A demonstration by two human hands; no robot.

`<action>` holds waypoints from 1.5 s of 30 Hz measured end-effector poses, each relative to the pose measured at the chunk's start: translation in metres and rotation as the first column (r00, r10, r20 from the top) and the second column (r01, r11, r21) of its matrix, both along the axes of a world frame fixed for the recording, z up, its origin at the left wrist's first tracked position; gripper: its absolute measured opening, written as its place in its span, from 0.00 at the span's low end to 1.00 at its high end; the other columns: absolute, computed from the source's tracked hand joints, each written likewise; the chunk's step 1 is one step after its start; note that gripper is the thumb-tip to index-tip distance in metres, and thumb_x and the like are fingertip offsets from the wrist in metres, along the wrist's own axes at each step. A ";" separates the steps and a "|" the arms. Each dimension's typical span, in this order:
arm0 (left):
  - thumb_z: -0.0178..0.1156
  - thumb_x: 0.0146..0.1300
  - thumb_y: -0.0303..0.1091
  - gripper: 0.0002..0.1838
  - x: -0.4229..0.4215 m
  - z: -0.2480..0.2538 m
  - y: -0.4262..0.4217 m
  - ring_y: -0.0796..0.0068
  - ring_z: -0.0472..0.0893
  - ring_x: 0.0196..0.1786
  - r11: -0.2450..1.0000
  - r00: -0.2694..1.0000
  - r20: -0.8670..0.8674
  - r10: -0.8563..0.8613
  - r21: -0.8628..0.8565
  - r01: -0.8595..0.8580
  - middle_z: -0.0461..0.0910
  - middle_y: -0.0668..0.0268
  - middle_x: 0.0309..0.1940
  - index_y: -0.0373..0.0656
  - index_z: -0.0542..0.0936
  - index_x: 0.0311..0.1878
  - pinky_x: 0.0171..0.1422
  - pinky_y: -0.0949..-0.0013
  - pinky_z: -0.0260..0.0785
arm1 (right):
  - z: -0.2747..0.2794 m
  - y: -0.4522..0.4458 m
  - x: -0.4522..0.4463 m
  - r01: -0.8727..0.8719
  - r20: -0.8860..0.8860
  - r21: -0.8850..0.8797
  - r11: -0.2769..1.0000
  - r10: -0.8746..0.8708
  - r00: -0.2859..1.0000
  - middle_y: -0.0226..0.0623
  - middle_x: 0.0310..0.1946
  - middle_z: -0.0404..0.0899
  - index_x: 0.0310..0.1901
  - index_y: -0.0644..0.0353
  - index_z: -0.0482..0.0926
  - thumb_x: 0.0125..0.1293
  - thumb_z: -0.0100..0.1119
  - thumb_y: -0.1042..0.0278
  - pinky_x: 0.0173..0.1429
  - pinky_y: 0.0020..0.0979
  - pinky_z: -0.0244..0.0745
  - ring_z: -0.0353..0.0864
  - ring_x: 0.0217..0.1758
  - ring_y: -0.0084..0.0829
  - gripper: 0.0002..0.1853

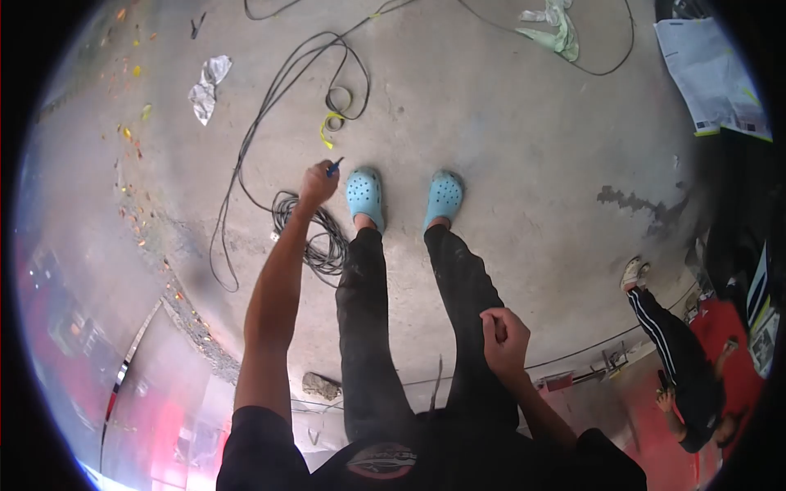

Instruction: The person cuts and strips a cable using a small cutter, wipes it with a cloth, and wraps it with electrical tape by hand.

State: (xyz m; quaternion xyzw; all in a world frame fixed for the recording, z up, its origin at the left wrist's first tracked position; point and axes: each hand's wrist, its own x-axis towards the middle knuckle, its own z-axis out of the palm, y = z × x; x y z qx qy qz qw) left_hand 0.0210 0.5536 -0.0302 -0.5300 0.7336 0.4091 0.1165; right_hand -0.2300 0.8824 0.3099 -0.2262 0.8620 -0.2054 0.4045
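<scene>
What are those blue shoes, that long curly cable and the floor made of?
The blue shoes look like foam or soft plastic, dull and molded, with holes through the tops. The cable is probably rubber or plastic outside, since it bends in smooth dark loops; its inside is hidden. The floor looks like rough concrete: hard, grey and blotchy, with dark stains.

light-blue clogs [363, 195], black trousers [363, 327], yellow strip [330, 129], white-striped black trousers [667, 335] on a co-worker [696, 409]
</scene>
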 end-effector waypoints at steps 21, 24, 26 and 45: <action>0.70 0.62 0.27 0.09 -0.206 -0.051 -0.023 0.60 0.79 0.31 0.937 0.788 -0.506 -0.350 -0.185 0.297 0.79 0.57 0.28 0.34 0.79 0.38 0.38 0.62 0.71 | -0.114 -0.046 -0.084 -0.069 -0.210 -0.399 0.914 -0.019 0.978 0.27 0.15 0.66 0.35 0.60 0.85 0.60 0.63 0.74 0.24 0.30 0.58 0.63 0.17 0.26 0.04; 0.69 0.66 0.30 0.09 -0.266 -0.013 -0.003 0.80 0.70 0.26 0.938 0.747 -0.659 -0.085 0.200 0.283 0.75 0.71 0.23 0.37 0.79 0.36 0.32 0.74 0.63 | -0.145 -0.049 -0.090 -0.042 -0.274 -0.575 0.817 -0.144 0.951 0.30 0.18 0.72 0.37 0.60 0.86 0.62 0.62 0.74 0.27 0.30 0.62 0.68 0.21 0.27 0.04; 0.67 0.68 0.31 0.08 -0.299 0.027 0.001 0.85 0.67 0.24 0.894 0.709 -0.704 0.026 0.334 0.299 0.75 0.74 0.24 0.39 0.79 0.35 0.29 0.77 0.58 | -0.162 -0.041 -0.091 -0.004 -0.271 -0.607 0.795 -0.203 0.941 0.34 0.25 0.77 0.40 0.59 0.86 0.65 0.63 0.74 0.31 0.29 0.66 0.73 0.26 0.29 0.04; 0.59 0.76 0.38 0.11 -0.347 0.162 0.111 0.84 0.67 0.26 0.849 0.598 -0.801 0.001 0.317 0.423 0.70 0.73 0.27 0.39 0.79 0.42 0.29 0.74 0.61 | -0.250 -0.079 -0.146 0.313 0.286 -0.940 0.134 -0.186 0.940 0.32 0.37 0.80 0.50 0.65 0.73 0.72 0.56 0.80 0.41 0.27 0.80 0.82 0.36 0.23 0.08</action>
